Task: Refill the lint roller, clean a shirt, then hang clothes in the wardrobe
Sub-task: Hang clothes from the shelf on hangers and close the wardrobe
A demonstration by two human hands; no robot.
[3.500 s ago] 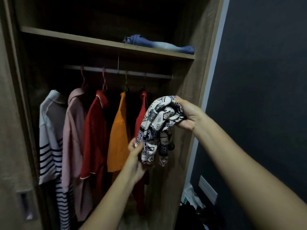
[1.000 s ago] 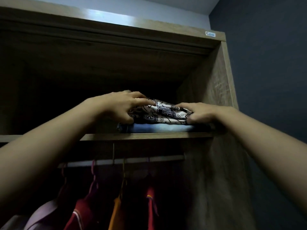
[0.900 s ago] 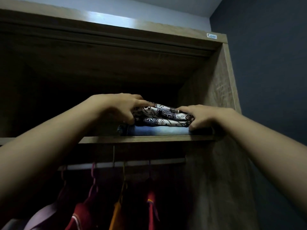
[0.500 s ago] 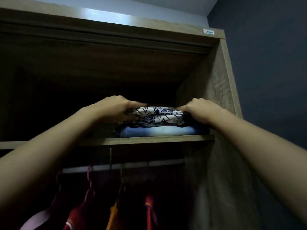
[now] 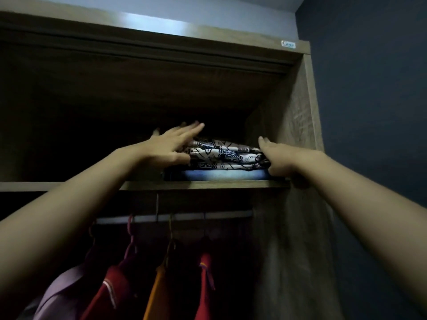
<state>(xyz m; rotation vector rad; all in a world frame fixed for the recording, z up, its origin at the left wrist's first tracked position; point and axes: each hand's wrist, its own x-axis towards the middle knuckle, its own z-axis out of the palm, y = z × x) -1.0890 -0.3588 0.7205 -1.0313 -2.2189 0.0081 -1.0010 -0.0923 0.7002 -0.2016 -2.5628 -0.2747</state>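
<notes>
Your left hand (image 5: 171, 147), fingers straight, rests against the left end of the folded patterned garment (image 5: 226, 154). The garment lies on folded jeans (image 5: 221, 175) on the upper wardrobe shelf (image 5: 203, 184). Your right hand (image 5: 276, 158) touches its right end; finger position cannot be determined.

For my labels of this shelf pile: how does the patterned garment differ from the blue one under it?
The patterned garment is black-and-white print; the blue garment is plain. The patterned garment lies on top; the blue garment rests on the shelf. Both are folded flat.
</notes>
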